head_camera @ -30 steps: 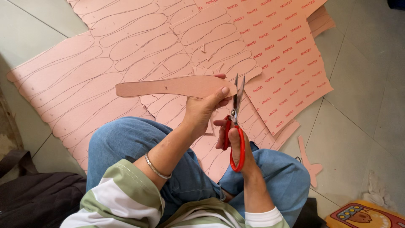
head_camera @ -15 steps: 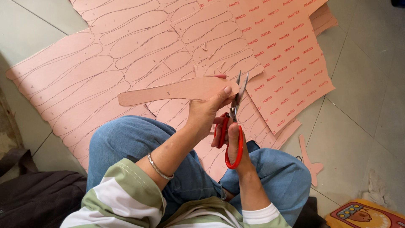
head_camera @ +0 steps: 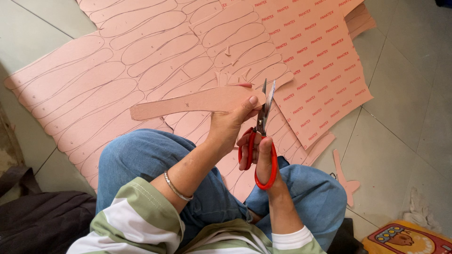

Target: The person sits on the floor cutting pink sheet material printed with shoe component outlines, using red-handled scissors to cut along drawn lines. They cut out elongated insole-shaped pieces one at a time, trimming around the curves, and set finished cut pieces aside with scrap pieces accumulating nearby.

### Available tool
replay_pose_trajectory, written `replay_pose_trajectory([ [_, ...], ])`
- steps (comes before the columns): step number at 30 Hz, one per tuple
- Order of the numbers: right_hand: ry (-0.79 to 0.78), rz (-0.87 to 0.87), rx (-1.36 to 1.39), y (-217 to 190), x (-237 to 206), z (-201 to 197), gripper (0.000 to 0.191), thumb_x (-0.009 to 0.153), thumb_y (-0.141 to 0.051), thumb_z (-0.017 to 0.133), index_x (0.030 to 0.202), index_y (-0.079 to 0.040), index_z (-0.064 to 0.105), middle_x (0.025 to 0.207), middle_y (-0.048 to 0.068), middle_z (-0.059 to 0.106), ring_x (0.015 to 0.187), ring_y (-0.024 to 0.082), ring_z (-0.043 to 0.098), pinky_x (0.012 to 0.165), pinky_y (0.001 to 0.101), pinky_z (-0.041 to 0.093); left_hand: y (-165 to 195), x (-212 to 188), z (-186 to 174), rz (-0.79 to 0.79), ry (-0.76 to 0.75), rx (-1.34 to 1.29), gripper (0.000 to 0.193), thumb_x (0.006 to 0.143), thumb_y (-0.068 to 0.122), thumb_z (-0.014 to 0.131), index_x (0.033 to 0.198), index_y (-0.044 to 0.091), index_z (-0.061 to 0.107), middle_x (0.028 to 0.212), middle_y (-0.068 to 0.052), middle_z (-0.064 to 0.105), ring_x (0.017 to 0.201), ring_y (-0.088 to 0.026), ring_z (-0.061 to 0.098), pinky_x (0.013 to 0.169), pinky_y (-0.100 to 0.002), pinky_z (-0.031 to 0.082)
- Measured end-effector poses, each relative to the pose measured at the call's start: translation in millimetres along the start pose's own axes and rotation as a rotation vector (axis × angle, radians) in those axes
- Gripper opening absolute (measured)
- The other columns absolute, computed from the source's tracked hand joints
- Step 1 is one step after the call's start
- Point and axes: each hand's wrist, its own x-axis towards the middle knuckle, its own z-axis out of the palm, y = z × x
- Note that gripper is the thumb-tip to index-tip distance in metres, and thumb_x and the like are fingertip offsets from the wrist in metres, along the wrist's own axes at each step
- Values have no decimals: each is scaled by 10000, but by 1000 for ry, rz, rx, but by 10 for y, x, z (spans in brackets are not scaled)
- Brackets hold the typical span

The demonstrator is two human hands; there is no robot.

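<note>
My left hand [head_camera: 230, 123] pinches the right end of a long pink sole-shaped cutout [head_camera: 197, 102], which sticks out level to the left. My right hand [head_camera: 260, 151] grips red-handled scissors [head_camera: 262, 136], blades pointing up and slightly apart at the cutout's rounded right edge. Both hands hover above my knees in blue jeans. Below them lies a large pink sheet [head_camera: 94, 80] marked with several pencilled sole outlines.
A second pink sheet [head_camera: 320, 61] covered in red print overlaps the first at upper right. A pink offcut [head_camera: 343, 176] lies on the grey tiled floor to the right. A dark cloth [head_camera: 42, 216] sits at lower left, a colourful box [head_camera: 409, 240] at lower right.
The scissors have worked a little along the cutout's right end, and my left hand has turned the piece slightly. The hands stay over my knees.
</note>
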Motion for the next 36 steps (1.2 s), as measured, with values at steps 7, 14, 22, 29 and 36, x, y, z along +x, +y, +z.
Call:
replay_pose_trajectory([
  [7, -24, 13, 12, 8, -18, -73, 981, 832, -911, 272, 987, -16, 642, 693, 33, 561, 518, 144, 571, 484, 278, 470, -7, 33, -19, -28, 9, -24, 449, 915, 169, 759, 1317, 38, 609, 1076, -90, 707, 968, -146, 713, 877, -287, 614],
  [14, -126, 49, -26, -71, -47, -292, 1011, 797, -948, 293, 987, -22, 650, 684, 6, 517, 528, 114, 530, 492, 248, 425, 39, 54, -57, -39, -20, 21, 444, 890, 151, 769, 1296, 55, 619, 1065, -78, 718, 955, -153, 725, 856, -300, 625],
  [22, -147, 64, -35, -158, -125, -396, 991, 802, -939, 335, 947, -3, 628, 659, 5, 485, 524, 107, 485, 481, 257, 380, 96, 39, -62, -64, -60, 71, 434, 883, 153, 778, 1281, 57, 634, 1048, -72, 726, 940, -151, 727, 840, -303, 627],
  [29, -198, 31, -79, -263, -154, -493, 959, 858, -894, 358, 894, 16, 658, 634, -1, 471, 505, 101, 478, 522, 268, 414, 123, 58, -89, -86, -81, 141, 460, 865, 145, 779, 1283, 17, 639, 1058, -99, 738, 922, -176, 746, 821, -308, 639],
  [36, -179, 57, -93, -250, -194, -534, 959, 854, -890, 356, 872, 20, 658, 619, 0, 478, 487, 99, 472, 508, 268, 397, 93, 79, -113, -109, -93, 177, 477, 861, 155, 775, 1294, 16, 632, 1082, -105, 740, 946, -186, 756, 818, -310, 638],
])
